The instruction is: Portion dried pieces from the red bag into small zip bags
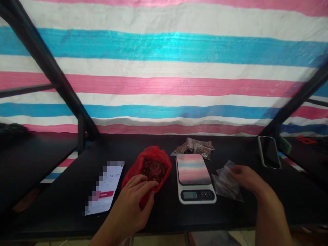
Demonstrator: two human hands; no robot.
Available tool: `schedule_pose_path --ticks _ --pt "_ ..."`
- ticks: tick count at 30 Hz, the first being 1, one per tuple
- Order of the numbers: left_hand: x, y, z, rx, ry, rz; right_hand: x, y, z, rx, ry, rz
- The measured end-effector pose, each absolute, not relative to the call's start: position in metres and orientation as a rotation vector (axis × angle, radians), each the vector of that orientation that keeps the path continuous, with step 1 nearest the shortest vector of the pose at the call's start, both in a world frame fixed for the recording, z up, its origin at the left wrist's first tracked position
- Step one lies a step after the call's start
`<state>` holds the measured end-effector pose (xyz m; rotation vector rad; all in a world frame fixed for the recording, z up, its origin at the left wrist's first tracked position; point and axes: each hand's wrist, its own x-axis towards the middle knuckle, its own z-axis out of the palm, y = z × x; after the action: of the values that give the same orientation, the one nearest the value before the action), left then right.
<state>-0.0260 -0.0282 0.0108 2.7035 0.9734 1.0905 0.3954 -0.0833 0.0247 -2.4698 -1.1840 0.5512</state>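
My left hand (134,200) grips the near rim of a red plastic bag (130,171), its fingers bent over the edge. The bag's mouth is spread open on brown, dry loose bits (147,167), with a small round clear cup (154,167) lying among them. To the right, my right hand (244,176) has its fingers closed at a pile of clear plastic bags (227,184), pinching the upper part of one. Between my hands stands a white digital scale (181,195) with a bare, shiny metal plate (193,169). Its display is lit, the digits too blurred to read surely.
Several small filled clear bags (202,149) lie behind the scale. A phone with a lit screen (107,188) is at the left, and a dark-screened phone (269,152) at the far right. Black slanted posts (58,78) flank the black table (69,205); a striped sheet (164,68) hangs behind.
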Motion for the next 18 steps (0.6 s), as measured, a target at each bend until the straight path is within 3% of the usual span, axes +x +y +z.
schedule_pose_path --ticks 5,8,12,18 --pt "-0.030 -0.026 0.011 2.643 0.883 1.057 0.387 -0.085 0.053 -2.412 -1.144 0.376" --pt "-0.034 -0.025 0.010 2.620 0.917 1.077 0.351 -0.076 0.077 -2.138 -1.184 0.332" --pt "-0.041 -0.023 0.010 2.605 1.008 1.123 0.275 -0.058 0.095 -1.639 -1.382 0.515" --pt "-0.035 -0.027 0.015 2.297 1.200 1.375 0.182 -0.035 0.084 -1.351 -1.531 0.904"
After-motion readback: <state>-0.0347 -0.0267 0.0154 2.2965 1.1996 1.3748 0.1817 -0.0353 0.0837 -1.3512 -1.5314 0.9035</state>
